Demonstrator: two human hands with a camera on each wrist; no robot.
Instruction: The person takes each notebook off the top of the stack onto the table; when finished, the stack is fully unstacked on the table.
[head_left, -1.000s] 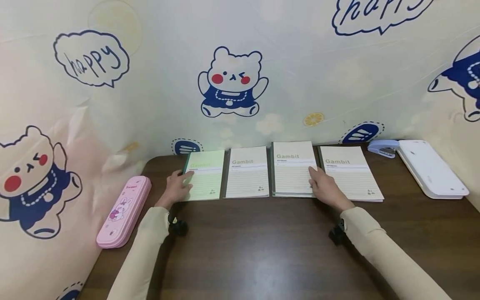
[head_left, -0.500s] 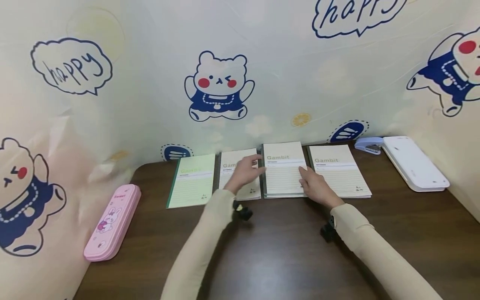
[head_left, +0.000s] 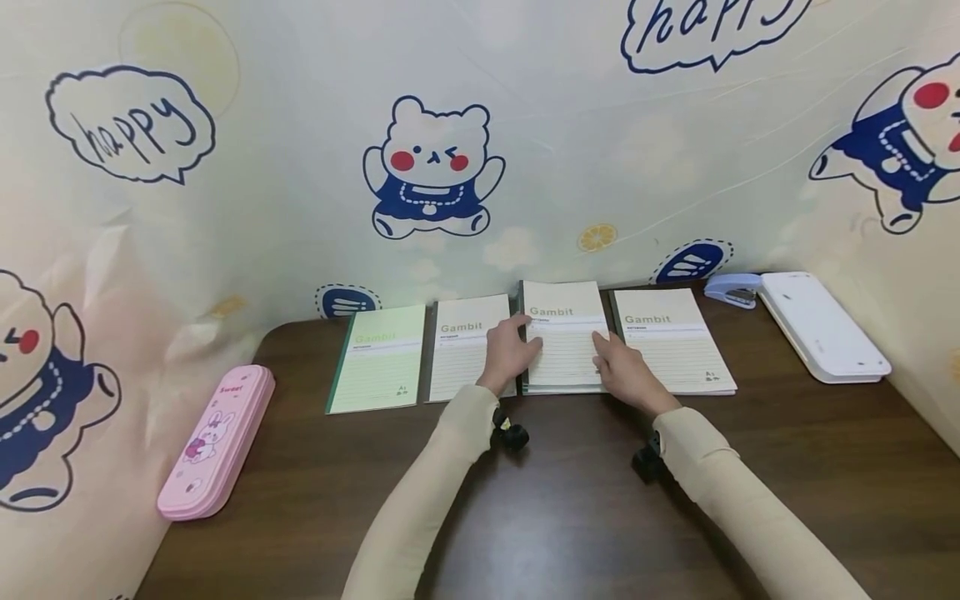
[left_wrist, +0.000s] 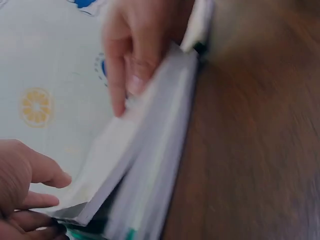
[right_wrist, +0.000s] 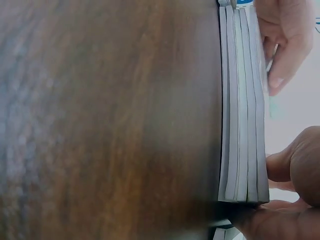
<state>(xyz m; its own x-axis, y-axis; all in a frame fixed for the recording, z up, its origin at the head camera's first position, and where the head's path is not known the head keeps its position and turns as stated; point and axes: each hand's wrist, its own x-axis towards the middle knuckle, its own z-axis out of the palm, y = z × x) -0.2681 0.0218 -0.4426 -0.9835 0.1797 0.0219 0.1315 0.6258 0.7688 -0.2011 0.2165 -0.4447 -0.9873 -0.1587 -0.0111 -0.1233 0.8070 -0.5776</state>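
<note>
Four cream and green "Gambit" notebooks or piles lie in a row against the wall. Both hands flank the third from the left, a notebook pile point(head_left: 562, 358) with a dark spine. My left hand point(head_left: 508, 354) pinches its spine side. In the left wrist view, a dark gap parts the top notebook point(left_wrist: 112, 150) from those beneath, with left fingers curled at its corner. My right hand point(head_left: 630, 373) grips the opposite edge, thumb on the cover. Several page edges point(right_wrist: 242, 115) show stacked in the right wrist view. The right fingers' undersides are hidden.
A green notebook point(head_left: 382, 367) and a cream notebook point(head_left: 465, 354) lie left of the hands. Another notebook pile point(head_left: 675, 350) is on the right. Farther out sit a pink pencil case point(head_left: 217, 446), a blue stapler point(head_left: 731, 289) and a white case point(head_left: 825, 329) on the brown table point(head_left: 570, 517).
My left hand has left the green notebook and moved right to the spine of the third pile. My right hand has stayed at that pile's right edge. The head view has shifted slightly.
</note>
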